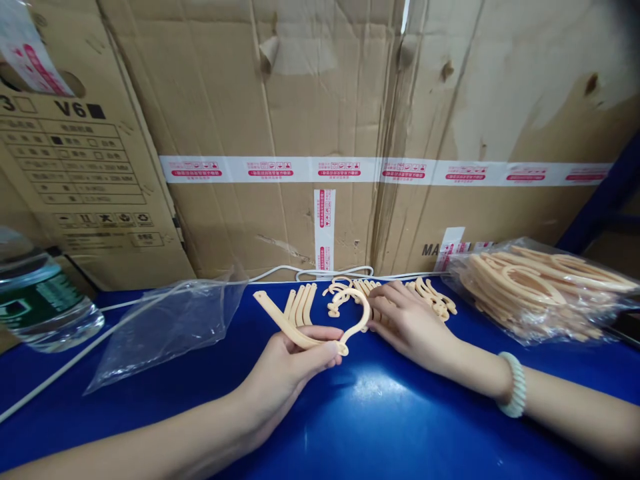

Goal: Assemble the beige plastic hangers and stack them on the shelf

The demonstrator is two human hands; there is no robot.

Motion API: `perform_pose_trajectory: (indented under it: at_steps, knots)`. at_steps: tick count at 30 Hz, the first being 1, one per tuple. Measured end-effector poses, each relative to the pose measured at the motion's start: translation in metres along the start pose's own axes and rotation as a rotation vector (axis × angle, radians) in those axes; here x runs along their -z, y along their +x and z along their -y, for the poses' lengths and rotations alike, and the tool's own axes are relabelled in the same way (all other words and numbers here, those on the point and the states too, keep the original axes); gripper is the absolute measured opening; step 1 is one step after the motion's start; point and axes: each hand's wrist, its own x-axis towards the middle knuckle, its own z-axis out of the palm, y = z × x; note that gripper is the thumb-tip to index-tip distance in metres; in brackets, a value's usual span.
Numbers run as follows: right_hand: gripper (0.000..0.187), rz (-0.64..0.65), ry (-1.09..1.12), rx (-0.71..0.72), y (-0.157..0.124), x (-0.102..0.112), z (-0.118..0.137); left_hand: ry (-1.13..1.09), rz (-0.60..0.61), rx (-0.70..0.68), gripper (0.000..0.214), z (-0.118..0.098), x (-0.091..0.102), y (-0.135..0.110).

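My left hand [303, 363] is closed on a beige plastic hanger part: one curved hanger arm [275, 313] with a round hook [365, 310] at its end. The arm points up and left. My right hand [413, 320] reaches over a row of beige hanger arms [367, 287] behind the hook. Its fingers are stretched out and a little apart; the fingertips are partly hidden, and I see nothing held. Left of the hook lies another row of hanger arms [303, 303]. Several loose hooks [337, 300] lie behind the held one, and more curved pieces [435, 297] lie beyond my right hand.
A clear bag full of beige hanger parts [535, 287] sits at the right. On the left are a flat clear plastic bag [165, 333], a water bottle [45, 300] and a white cable [75, 357]. Tall cardboard boxes [300, 227] wall off the back of the blue table [370, 427].
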Motion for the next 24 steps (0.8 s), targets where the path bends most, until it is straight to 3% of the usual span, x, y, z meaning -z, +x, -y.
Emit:
perform_pose_trajectory:
  at_steps: [4,10,14,18,21,24]
  knots:
    - [0.019,0.077,-0.028,0.055,-0.004,-0.004,0.003,-0.094,-0.025,0.015,0.028,0.001,0.002,0.001]
    - [0.016,0.076,0.111,0.065,-0.005,-0.007,0.006,-0.120,0.008,0.003,0.026,0.002,0.003,0.002]
    - [0.015,-0.065,0.323,-0.039,-0.002,-0.006,0.006,-0.144,0.023,0.004,0.024,0.003,0.004,0.003]
    - [0.017,-0.236,0.511,-0.252,-0.002,-0.002,0.011,-0.158,0.045,-0.004,0.023,0.004,0.006,0.003]
    - [0.020,-0.383,0.669,-0.430,-0.003,0.005,0.020,-0.151,0.064,-0.005,0.022,0.005,0.008,0.003]
    - [0.022,-0.459,0.857,-0.489,-0.003,0.013,0.033,-0.150,0.058,-0.006,0.023,0.005,0.008,0.003]
